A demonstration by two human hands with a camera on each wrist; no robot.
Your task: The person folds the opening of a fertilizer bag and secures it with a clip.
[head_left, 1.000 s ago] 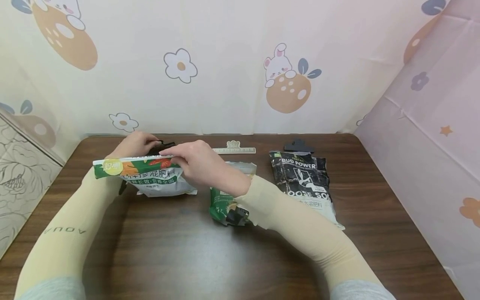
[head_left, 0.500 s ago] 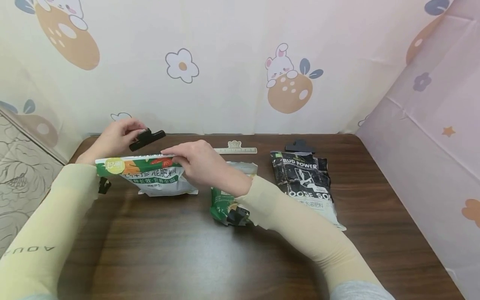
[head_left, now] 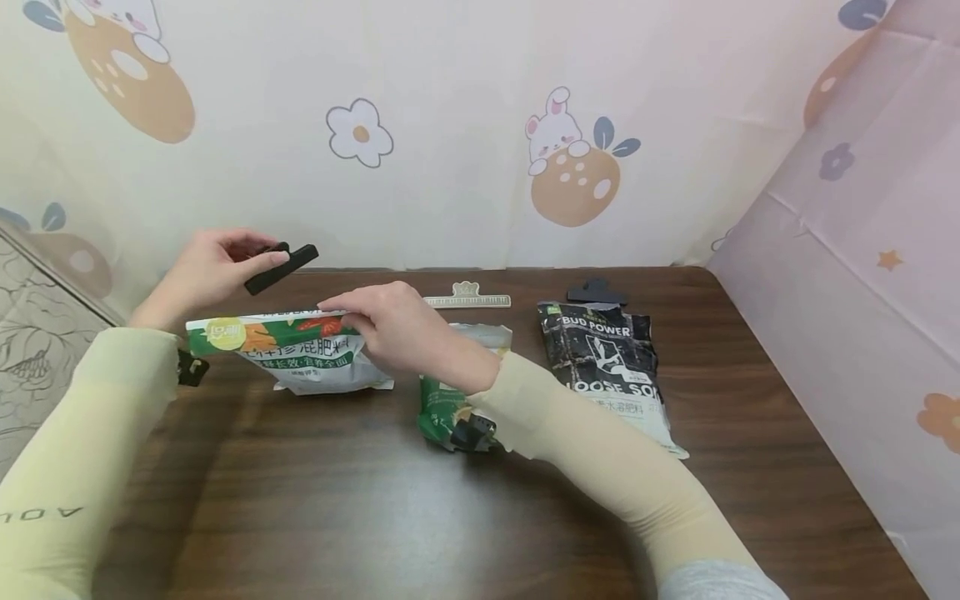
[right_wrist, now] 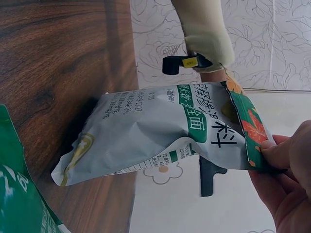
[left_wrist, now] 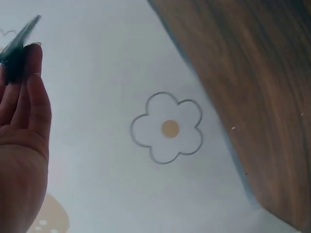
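My left hand (head_left: pixel 210 271) holds a black bag clip (head_left: pixel 302 259) between thumb and fingers, above the table's back left edge. In the left wrist view the clip (left_wrist: pixel 15 51) is dark and blurred at the fingertips. My right hand (head_left: pixel 397 327) pinches the right end of the folded top of a white and green fertilizer bag (head_left: pixel 318 371). The right wrist view shows the thumb pressing the fold's green band with an orange leaf print (right_wrist: pixel 251 127). The bag stands on the table, and the clip (right_wrist: pixel 207 179) shows behind it.
A green bag (head_left: pixel 441 404) lies partly under my right forearm. A black and white "Loose Soil" bag (head_left: pixel 600 350) lies to the right. At the back of the wooden table (head_left: pixel 352 500) lie a pale ruler-marked clip (head_left: pixel 468 298) and another black clip (head_left: pixel 596 292). A patterned curtain (head_left: pixel 450 167) hangs behind.
My left hand has lifted the black clip from behind the bag and moved it up and left, turning it. My right hand stays on the bag's fold.
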